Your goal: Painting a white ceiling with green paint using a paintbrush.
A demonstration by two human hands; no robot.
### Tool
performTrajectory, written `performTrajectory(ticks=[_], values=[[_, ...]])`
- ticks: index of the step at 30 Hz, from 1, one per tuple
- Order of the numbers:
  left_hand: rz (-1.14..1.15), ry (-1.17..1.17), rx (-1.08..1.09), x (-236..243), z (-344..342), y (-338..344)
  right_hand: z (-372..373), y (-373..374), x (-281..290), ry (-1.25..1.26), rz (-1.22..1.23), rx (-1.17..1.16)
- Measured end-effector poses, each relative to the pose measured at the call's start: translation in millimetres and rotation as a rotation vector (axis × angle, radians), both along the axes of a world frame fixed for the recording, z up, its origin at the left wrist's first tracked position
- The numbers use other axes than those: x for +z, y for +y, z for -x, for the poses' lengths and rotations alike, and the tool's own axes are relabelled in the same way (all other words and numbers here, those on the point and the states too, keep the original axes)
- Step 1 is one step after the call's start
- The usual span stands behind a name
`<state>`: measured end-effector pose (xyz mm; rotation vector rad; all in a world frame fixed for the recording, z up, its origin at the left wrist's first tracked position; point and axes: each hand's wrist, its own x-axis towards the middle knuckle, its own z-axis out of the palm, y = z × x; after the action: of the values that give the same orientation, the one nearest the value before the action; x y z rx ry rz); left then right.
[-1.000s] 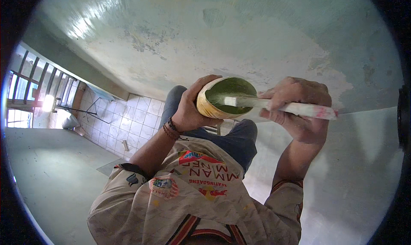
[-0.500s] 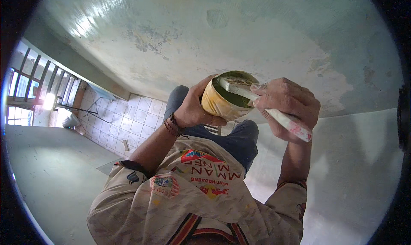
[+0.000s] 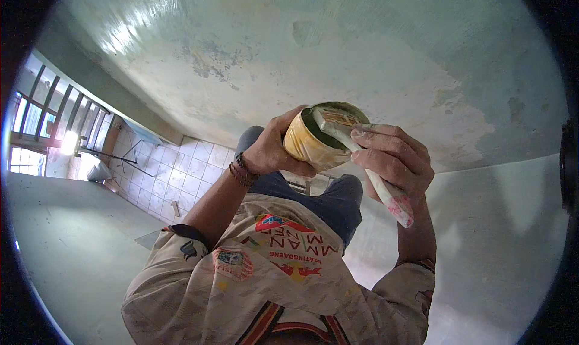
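Loading of the brush [image 3: 362,158] looks to be the step in hand: at frame centre the left hand [image 3: 271,149] clamps the yellow tin [image 3: 313,143], the right hand [image 3: 392,161] is closed on the brush handle, bristles inside. Lifting out without drips probably comes next.

walls: pale green plaster wall [image 3: 362,50] fills most of the view, pretty blotchy, with darker stains and a worn whitish patch toward the right
floor: white square tiles [image 3: 163,176] way down below, left of centre
window: barred window [image 3: 42,122] at the far left
light: daylight pouring through those bars, plus a shiny glare on the wall up top left
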<state>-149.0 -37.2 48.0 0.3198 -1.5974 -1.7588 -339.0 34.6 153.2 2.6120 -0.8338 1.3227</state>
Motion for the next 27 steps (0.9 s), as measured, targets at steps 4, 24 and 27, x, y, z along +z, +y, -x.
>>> performTrajectory(ticks=[4,24,27], values=[[-0.014,0.016,-0.033,0,1,-2,0,1,0,-0.008,-0.003,-0.038],[-0.015,0.003,-0.081,1,-1,-12,-2,-4,-5,-0.079,-0.072,-0.055],[-0.031,0.021,-0.062,1,-2,-12,-2,-6,-8,-0.079,-0.045,-0.053]])
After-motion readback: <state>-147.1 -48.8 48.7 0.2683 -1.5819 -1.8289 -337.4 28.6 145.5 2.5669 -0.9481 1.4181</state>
